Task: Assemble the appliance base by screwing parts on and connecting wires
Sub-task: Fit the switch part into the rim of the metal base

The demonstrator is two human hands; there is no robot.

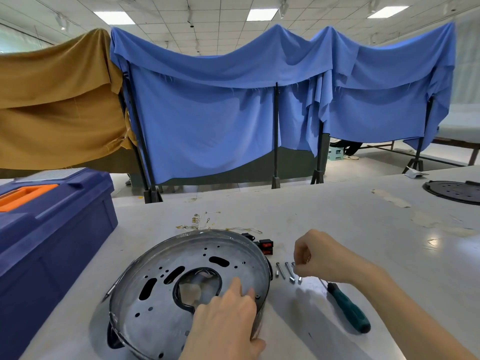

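Observation:
A round metal appliance base (166,294) with slots and a large central hole lies on the white table, tilted toward me. My left hand (228,315) rests on its near right part, fingers on the plate and thumb over the rim. Just right of the base, my right hand (317,255) hovers with curled fingers over several long bolts (285,271); a small part may be pinched, too small to make out. A green-handled screwdriver (348,307) lies under my right wrist. Thin wires (200,222) and red-and-black switches (265,245) lie behind the base.
A blue toolbox (52,237) with an orange handle stands at the left. A black round plate (454,190) lies at the far right of the table (337,216). Blue and tan cloths hang on frames behind the table.

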